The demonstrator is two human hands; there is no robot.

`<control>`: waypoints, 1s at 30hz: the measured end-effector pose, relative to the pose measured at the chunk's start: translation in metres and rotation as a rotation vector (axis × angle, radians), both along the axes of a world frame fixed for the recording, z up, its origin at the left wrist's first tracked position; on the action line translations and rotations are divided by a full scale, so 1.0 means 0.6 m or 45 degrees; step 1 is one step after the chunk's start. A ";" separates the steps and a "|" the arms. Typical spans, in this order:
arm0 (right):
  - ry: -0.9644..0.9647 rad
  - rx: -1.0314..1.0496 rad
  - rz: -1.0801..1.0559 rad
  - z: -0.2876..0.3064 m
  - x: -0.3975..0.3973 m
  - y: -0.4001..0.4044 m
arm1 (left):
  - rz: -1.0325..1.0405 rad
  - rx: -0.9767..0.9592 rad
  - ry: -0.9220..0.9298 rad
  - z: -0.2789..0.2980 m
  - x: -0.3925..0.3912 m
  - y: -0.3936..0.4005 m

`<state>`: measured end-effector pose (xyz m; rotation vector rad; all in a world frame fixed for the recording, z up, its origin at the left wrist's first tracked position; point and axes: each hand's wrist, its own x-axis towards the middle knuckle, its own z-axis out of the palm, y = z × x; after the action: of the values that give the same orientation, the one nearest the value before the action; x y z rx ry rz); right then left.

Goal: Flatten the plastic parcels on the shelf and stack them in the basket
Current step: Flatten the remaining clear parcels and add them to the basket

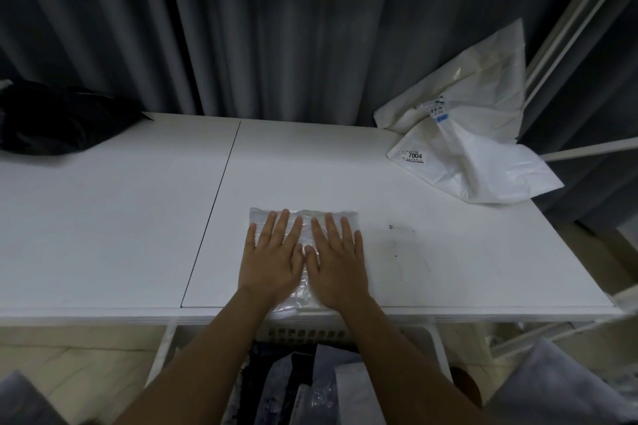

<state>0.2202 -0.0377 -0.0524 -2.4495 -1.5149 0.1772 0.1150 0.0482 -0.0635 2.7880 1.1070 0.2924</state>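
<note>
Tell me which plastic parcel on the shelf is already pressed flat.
The clear parcel under both hands at the shelf's front edge lies flat; the white parcels at the right rear are crumpled and standing up.

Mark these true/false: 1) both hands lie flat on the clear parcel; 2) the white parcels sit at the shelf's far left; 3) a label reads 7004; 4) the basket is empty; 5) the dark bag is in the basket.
1) True. The left hand and right hand press palms down, side by side, on the clear plastic parcel.
2) False. The crumpled white parcels sit at the far right of the white shelf.
3) True. The label on a white parcel reads 7004.
4) False. The white basket below the shelf edge already holds parcels.
5) False. The dark bag lies on the shelf's far left.
</note>
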 end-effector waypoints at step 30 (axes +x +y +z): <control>-0.020 -0.050 0.009 -0.009 -0.003 0.002 | 0.025 -0.069 0.115 0.001 0.003 -0.002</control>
<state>0.2187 -0.0364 -0.0577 -2.4819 -1.5412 0.1907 0.1165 0.0468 -0.0626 2.7682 1.1445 0.1377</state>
